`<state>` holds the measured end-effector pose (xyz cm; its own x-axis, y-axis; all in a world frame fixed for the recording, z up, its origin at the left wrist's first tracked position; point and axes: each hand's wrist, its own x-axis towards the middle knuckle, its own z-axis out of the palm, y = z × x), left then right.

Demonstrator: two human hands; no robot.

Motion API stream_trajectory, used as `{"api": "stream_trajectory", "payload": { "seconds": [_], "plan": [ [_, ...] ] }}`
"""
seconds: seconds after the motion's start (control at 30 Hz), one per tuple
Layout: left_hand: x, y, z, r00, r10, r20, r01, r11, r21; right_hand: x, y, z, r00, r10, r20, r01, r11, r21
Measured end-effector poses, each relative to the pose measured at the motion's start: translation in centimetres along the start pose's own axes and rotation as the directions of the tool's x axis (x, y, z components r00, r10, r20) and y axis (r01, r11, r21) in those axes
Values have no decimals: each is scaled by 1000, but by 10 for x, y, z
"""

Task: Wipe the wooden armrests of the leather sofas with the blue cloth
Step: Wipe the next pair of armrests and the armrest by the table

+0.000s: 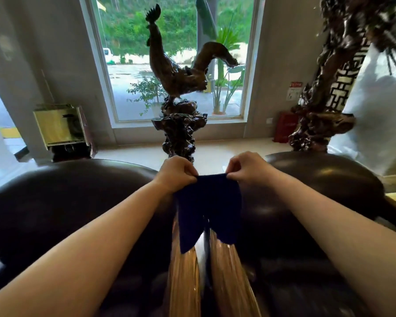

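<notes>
A dark blue cloth [207, 209] hangs stretched between my two hands above the gap between two dark leather sofas. My left hand [176, 173] pinches its upper left corner and my right hand [247, 167] pinches its upper right corner. Below the cloth two glossy wooden armrests run side by side toward me: the left armrest [184, 282] and the right armrest [229, 277]. The cloth's lower edge covers their far ends. The left sofa's back [66, 197] and the right sofa's back [318, 179] bulge on either side.
Behind the sofas a carved wooden rooster sculpture [178, 72] stands on a gnarled pedestal before a tall window. Another carved wood piece [325, 106] rises at the right, near a red box [286, 130]. A gold-fronted cabinet [62, 128] sits at the left.
</notes>
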<state>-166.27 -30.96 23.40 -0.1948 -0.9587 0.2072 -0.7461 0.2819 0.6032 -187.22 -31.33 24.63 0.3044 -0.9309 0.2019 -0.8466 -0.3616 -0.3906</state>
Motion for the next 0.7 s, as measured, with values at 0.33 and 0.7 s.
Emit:
{"api": "stream_trajectory", "payload": {
  "seconds": [0.33,0.7],
  "plan": [
    [-104,93,-1,995,101,2,-101,994,-28,-142,-28,-72,999,-9,-50,9,1000,-13],
    [-192,128,62,994,-17,110,20,999,-29,-247,19,-48,998,-32,59,25,993,115]
  ]
}}
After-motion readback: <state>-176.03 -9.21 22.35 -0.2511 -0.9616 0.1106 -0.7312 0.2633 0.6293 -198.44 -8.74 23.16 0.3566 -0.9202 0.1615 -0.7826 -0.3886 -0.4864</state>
